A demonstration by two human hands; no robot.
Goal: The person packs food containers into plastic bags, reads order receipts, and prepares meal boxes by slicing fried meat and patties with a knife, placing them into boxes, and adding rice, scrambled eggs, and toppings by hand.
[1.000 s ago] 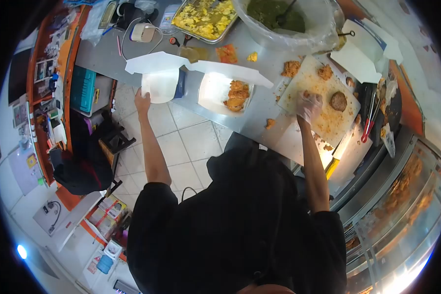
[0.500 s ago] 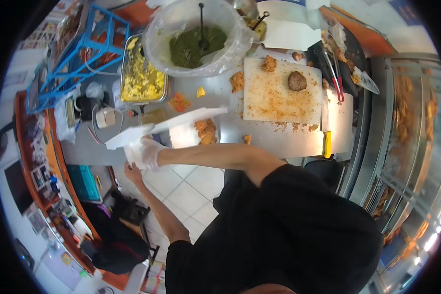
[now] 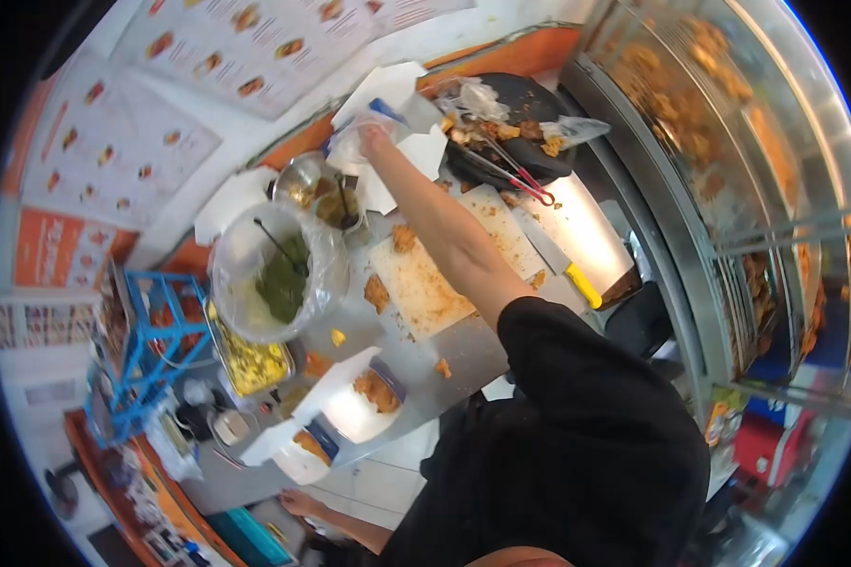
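My right hand [image 3: 373, 140], in a clear plastic glove, is stretched out to the white cardboard boxes [image 3: 418, 163] at the wall; its fingers are blurred. Near the table's front edge, my left hand [image 3: 300, 503] is open and holds nothing, just below two open white boxes. Fried food [image 3: 376, 390] lies in the larger-looking box [image 3: 355, 420]. More food [image 3: 312, 446] is in the box [image 3: 299, 467] at the corner. My right arm partly covers the white cutting board [image 3: 425, 293], which is strewn with crumbs.
A yellow-handled knife [image 3: 583, 284] lies right of the board. Red tongs [image 3: 529, 186] rest on a black tray [image 3: 529, 94]. A plastic-lined tub [image 3: 241, 283] of green sauce, a tray [image 3: 288, 357] of yellow food and a blue rack [image 3: 151, 345] stand left. A glass warmer [image 3: 690, 189] is right.
The view has turned toward the wall. My right hand has gone from the corner box to the boxes at the back. My left hand has come away from the corner box, where food now shows.
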